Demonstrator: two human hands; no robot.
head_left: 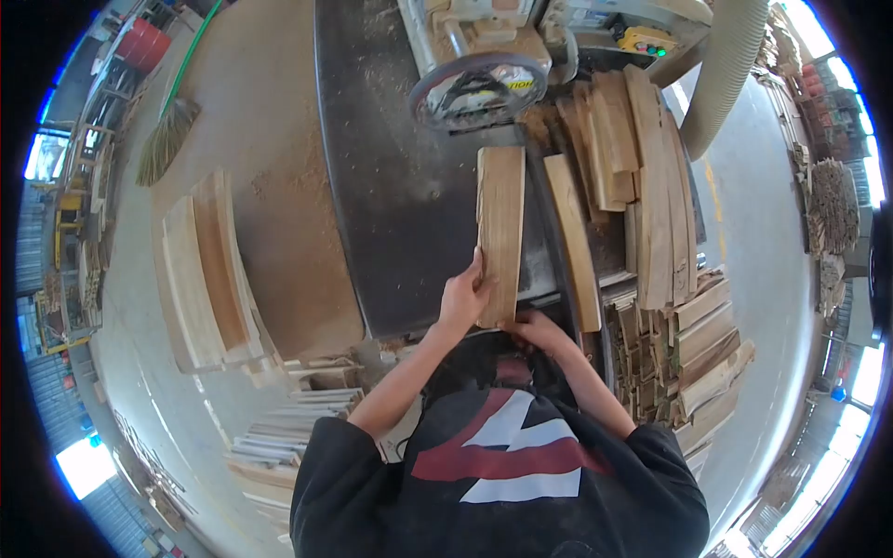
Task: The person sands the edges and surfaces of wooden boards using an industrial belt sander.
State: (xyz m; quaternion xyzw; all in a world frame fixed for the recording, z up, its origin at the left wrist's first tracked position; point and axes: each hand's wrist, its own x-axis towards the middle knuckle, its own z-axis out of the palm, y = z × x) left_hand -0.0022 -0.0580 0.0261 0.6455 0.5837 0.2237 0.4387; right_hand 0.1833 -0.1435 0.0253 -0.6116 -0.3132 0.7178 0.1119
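A wooden board (500, 223) lies lengthwise on the dark machine table (400, 223), its far end close to a machine with a round clear guard (479, 91). My left hand (462, 299) grips the board's left edge near the close end, thumb pointing forward along it. At the close end, my right hand (538, 332) has its fingers closed on the board's bottom corner; part of them is hidden. To the right of the board, a narrow wooden strip (574, 242) lies along a dark rail.
Stacked boards (651, 177) stand right of the machine, with more wood piled (707, 344) below them. Several planks (209, 270) rest on the sawdust-covered brown surface at left, near a green-handled broom (169, 139). A ribbed hose (730, 84) hangs at upper right.
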